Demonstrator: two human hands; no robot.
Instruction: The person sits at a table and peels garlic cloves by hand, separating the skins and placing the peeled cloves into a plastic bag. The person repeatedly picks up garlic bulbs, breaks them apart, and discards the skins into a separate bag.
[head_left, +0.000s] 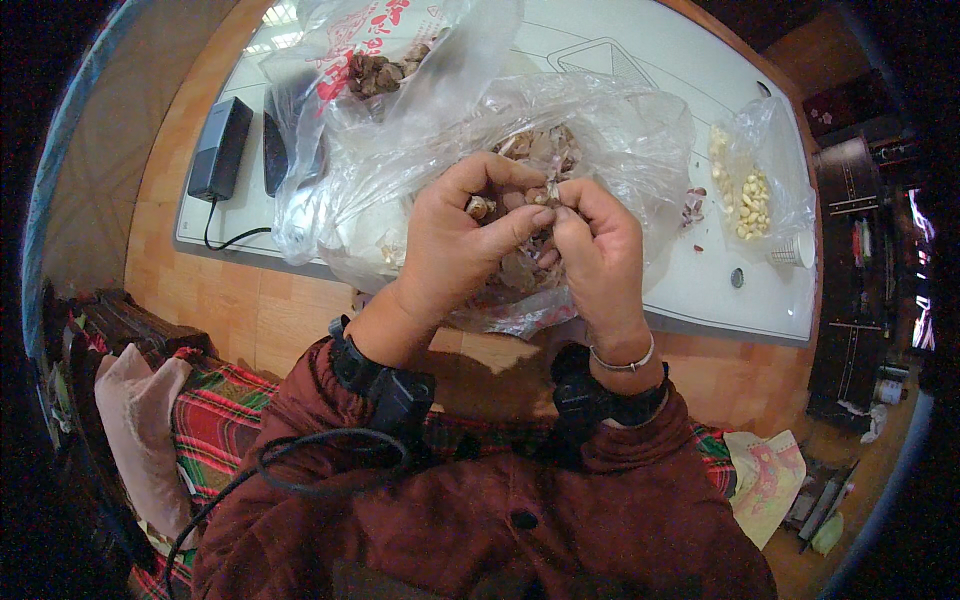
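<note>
A small garlic clove (541, 200) with papery skin is pinched between the thumbs and fingertips of my left hand (457, 232) and my right hand (606, 251). Another pale garlic piece (481, 207) shows in the curl of my left hand. Both hands are over an opened clear plastic bag (637, 120) that holds a heap of loose garlic skins (551, 142). My fingers partly hide the heap. To the right, peeled garlic cloves (752, 206) lie in a second clear plastic bag (784, 161).
On the white tabletop (697, 292) stand a black power adapter (220, 148) and a white cup lying sideways (793, 250). Garlic skin scraps (694, 204) lie near the cloves. A plastic bag with red print (472, 30) holds brown lumps (379, 75). A black cable (334, 435) loops by my left forearm.
</note>
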